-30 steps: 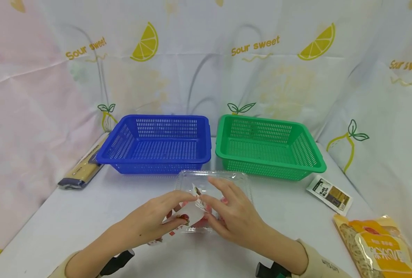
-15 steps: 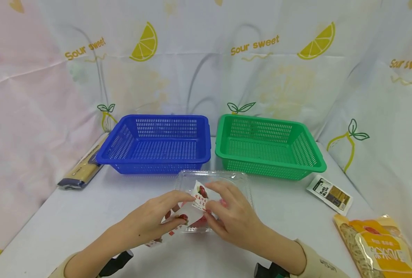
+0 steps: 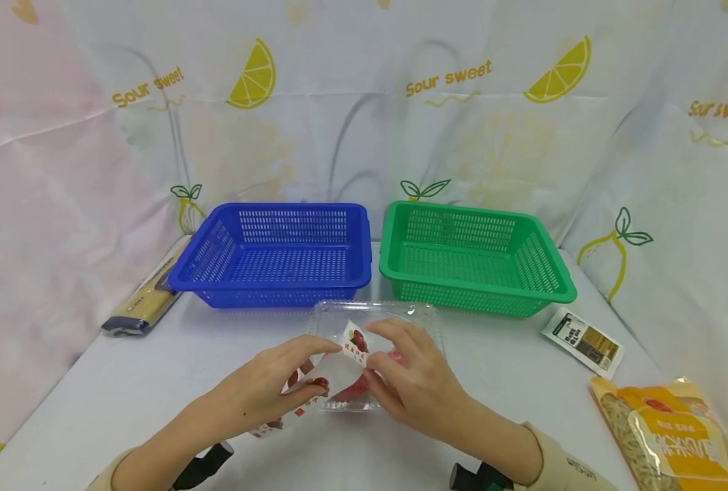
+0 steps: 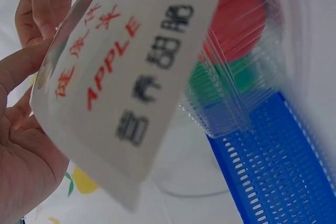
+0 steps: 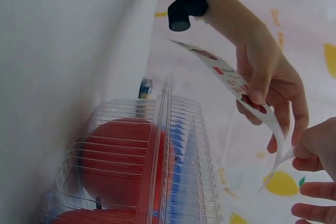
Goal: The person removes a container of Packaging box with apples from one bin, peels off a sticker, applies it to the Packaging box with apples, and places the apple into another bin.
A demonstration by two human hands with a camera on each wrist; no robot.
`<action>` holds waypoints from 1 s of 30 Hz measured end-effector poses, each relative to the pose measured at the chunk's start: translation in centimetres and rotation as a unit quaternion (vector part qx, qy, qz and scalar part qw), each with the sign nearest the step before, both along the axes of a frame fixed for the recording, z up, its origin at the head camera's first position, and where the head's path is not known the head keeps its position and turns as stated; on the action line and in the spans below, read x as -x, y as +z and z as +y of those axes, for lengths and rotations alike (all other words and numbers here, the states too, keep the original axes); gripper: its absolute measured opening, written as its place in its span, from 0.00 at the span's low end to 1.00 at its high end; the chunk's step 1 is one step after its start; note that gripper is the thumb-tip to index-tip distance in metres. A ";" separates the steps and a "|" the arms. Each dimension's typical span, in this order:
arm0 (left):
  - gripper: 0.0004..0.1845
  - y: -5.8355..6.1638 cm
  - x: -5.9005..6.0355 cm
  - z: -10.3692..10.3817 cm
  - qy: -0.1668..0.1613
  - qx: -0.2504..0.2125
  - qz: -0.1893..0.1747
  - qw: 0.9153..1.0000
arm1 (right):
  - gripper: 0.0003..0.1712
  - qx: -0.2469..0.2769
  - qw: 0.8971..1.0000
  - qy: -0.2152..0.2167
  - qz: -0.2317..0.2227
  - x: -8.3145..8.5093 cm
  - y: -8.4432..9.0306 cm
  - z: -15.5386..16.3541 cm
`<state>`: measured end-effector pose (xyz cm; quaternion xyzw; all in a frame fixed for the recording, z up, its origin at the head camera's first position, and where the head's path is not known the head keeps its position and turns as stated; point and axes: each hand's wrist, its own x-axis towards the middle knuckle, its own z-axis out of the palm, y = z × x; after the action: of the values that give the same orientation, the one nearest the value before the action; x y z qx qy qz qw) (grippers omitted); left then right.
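Left hand (image 3: 271, 389): I pinch the lower end of the apple label (image 3: 346, 354) between thumb and fingers, holding it raised over the near left corner of the box.
Right hand (image 3: 414, 382): my fingertips pinch the label's upper end, the one with the apple picture, just above the lid.
Apple label: a white strip printed with red characters and the word APPLE, stretched between my two hands.
Doing it well: I judge a low, slow, even pull is best, so the paper does not tear and the light box does not slide.
Clear clamshell box (image 3: 428, 320): lid down on the tabletop (image 3: 155, 368), just in front of the baskets; red apples (image 5: 123, 161) show through its ribbed wall.
Blue basket (image 3: 278, 254): nothing visible inside.
Green basket (image 3: 471, 258): nothing visible inside; it sits just beside the blue one.
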<state>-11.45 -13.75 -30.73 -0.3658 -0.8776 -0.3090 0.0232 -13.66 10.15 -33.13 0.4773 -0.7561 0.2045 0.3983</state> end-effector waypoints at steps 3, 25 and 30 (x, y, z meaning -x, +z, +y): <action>0.26 -0.1 0.0 0.0 0.002 -0.006 -0.003 1.000 | 0.13 0.002 1.000 0.001 -0.002 0.0 0.0 0.1; 0.27 -0.4 0.2 -0.9 0.021 -0.007 0.043 0.999 | 0.13 0.019 1.000 -0.010 0.021 0.3 0.3 0.8; 0.27 -0.4 0.1 -1.2 0.029 -0.012 0.041 0.999 | 0.14 0.017 1.000 -0.012 0.013 0.3 0.4 0.9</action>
<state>-11.51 -14.95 -31.16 -0.3524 -0.8824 -0.3032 0.0727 -13.95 11.06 -32.77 0.4642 -0.7529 0.2058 0.4186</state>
